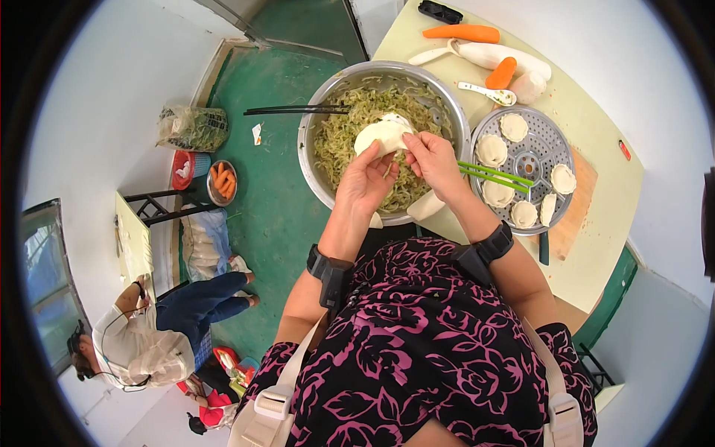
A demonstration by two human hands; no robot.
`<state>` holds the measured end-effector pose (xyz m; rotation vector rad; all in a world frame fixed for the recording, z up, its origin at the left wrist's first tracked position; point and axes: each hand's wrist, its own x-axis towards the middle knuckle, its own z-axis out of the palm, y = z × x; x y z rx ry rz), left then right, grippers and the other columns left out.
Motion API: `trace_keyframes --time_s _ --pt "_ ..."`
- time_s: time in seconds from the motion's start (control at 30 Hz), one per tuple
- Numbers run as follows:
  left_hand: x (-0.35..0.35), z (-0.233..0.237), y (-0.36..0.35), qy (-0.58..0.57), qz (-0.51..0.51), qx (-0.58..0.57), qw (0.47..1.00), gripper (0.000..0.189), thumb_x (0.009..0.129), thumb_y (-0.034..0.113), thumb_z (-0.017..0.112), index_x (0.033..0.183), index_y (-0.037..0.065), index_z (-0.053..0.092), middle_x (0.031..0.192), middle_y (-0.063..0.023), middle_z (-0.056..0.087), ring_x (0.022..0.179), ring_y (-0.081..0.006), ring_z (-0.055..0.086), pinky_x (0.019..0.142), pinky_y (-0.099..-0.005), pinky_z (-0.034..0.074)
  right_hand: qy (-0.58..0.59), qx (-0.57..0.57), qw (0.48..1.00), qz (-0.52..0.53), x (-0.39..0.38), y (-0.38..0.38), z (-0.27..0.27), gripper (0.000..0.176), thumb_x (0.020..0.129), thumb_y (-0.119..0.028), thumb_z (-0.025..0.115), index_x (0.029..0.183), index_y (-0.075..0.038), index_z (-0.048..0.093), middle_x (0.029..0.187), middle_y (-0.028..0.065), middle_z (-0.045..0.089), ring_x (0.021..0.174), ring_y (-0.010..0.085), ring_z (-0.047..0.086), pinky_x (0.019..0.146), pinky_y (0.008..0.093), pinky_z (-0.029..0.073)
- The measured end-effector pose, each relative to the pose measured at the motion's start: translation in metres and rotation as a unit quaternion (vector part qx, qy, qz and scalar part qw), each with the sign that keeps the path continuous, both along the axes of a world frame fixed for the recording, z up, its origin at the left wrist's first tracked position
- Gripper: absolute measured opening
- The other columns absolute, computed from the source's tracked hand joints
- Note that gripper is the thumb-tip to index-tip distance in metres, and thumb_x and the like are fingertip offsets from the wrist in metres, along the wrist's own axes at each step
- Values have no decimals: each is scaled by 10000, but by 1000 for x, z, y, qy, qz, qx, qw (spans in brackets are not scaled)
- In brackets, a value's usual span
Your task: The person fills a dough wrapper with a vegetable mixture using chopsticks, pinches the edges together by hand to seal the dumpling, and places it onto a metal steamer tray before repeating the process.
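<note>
"What does the dough wrapper (378, 137) look like?"

"Pale cream and smooth, bent over on itself into a rough half-round with a curved outer edge."

"Where is it?"

"Held up above the middle of the metal bowl (304, 149), a smaller flap showing behind the front fold, towards the bowl's far rim."

"Is it sealed?"

"That can't be told; fingers (366, 156) cover part of its near side."

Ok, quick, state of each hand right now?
Left hand: closed, holding a pale, rounded, folded dough wrapper by its lower edge.
Right hand: closed, pinching the same dough wrapper's right end.
</note>
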<state>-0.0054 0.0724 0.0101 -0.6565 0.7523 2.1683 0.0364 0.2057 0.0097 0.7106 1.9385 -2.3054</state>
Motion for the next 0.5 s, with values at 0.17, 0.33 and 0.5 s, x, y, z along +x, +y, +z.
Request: trace_keyframes --time_s 0.17,0.33,0.5 --pt "1 -1 0 24 9 -4 1000 322 764 132 614 1059 140 484 1024 -16 543 959 -150 488 785 -319 363 -57 -82 995 -8 5 4 8 455 842 -457 456 698 -30 513 572 22 490 414 65 418 370 193 311" --pt "-1 1 -1 17 14 12 1000 316 775 122 596 1067 126 478 1031 -34 543 965 -160 490 792 -333 375 -35 -116 993 8 8 0 9 401 851 -427 467 717 -51 504 603 17 495 423 46 408 374 164 288" --pt "4 -2 0 46 13 2 999 306 790 116 574 1077 110 468 1040 -45 542 972 -179 496 822 -355 385 30 -65 997 5 5 -6 6 249 844 -251 530 703 -48 509 584 3 503 424 34 409 373 168 301"
